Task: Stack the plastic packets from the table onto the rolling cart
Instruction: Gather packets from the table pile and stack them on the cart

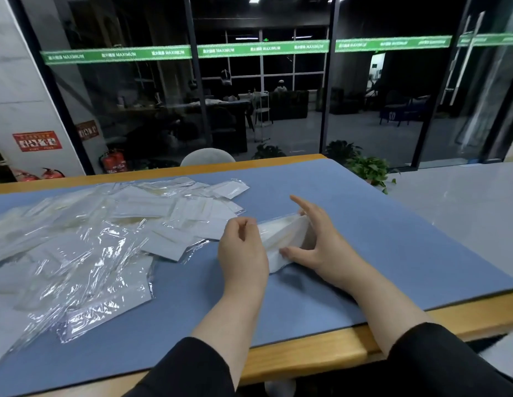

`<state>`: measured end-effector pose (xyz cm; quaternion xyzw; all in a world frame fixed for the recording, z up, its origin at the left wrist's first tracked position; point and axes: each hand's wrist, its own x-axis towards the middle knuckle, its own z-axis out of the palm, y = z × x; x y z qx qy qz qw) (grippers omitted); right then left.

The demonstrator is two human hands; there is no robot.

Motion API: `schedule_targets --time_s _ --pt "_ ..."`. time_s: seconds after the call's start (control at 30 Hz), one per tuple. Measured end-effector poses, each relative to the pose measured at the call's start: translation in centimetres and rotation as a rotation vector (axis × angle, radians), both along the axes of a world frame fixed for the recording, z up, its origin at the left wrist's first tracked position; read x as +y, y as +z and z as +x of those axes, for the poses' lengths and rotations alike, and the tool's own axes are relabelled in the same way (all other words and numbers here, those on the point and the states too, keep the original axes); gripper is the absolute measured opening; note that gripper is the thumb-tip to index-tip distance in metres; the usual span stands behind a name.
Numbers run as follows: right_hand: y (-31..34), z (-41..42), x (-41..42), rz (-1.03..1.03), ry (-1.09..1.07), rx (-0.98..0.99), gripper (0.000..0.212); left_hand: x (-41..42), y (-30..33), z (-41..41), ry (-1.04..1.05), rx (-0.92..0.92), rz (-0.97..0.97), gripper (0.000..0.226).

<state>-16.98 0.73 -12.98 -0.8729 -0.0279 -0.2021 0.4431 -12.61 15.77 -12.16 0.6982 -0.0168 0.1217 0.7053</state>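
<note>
A small bundle of white plastic packets (281, 236) stands on edge on the blue table mat (393, 224), squared up between a person's two bare hands near the middle of the table. The left hand (242, 250) has its fingers curled round the bundle's near-left end, while the right hand (315, 239) cups the other side, thumb pressed against the lower edge and fingers spread along the far face, the index finger pointing free. The packets appear gathered and in the course of being evened into a neat block, which suggests the collecting step is under way and the transfer has not yet begun. To the left, a loose heap of clear and white packets (112, 224) lies spread across the mat, overlapping at all angles, so most of the job looks to be still ahead. The rolling cart does not show clearly here, only a blurred pale shape at the lower right edge that cannot be identified. The next move likely calls for a firm two-sided clamp on the slippery bundle, a lift clear of the mat and a turn toward wherever the cart stands. The wooden table edge (307, 353) runs below the forearms; beyond the table, dark glass partitions (264, 96) carry a green banner strip, and potted plants (370, 167) sit by the far corner.
</note>
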Motion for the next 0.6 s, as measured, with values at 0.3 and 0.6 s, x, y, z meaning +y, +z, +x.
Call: schedule_targets --time_s 0.3,0.6 --pt "0.33 -0.80 -0.43 -0.273 -0.093 -0.131 0.074 0.04 -0.64 0.53 -0.062 0.004 0.016 0.016" --pt "-0.15 -0.81 -0.38 -0.187 -0.092 -0.017 0.061 0.01 -0.14 0.17 -0.136 0.040 -0.090 0.038"
